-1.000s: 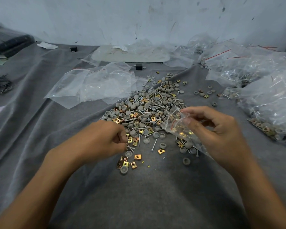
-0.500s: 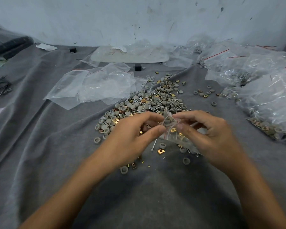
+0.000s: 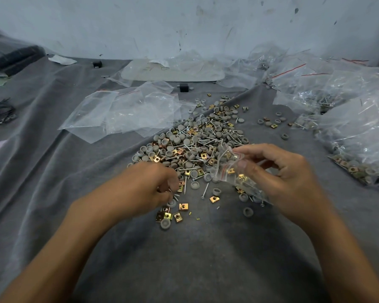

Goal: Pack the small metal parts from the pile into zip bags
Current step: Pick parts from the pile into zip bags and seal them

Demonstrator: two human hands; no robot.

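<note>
Since half a second ago I am seeing the left hand [image 3: 144, 189] pulling back from the bag mouth to the near edge of the pile [image 3: 195, 145], where its curled fingers are pinching thin silver screws [image 3: 173, 194]. The right hand [image 3: 289, 178] is gripping a small clear zip bag [image 3: 228, 165] with a red seal line, just right of the pile; its crinkled film is holding gold square clips and screws. Round grey caps, shiny brass squares and slim screws are lying mixed in the pile on soft grey cloth [image 3: 206, 259]. Flat empty bags [image 3: 127, 112] are lying left of the pile, filled bags [image 3: 359, 127] well right.
</note>
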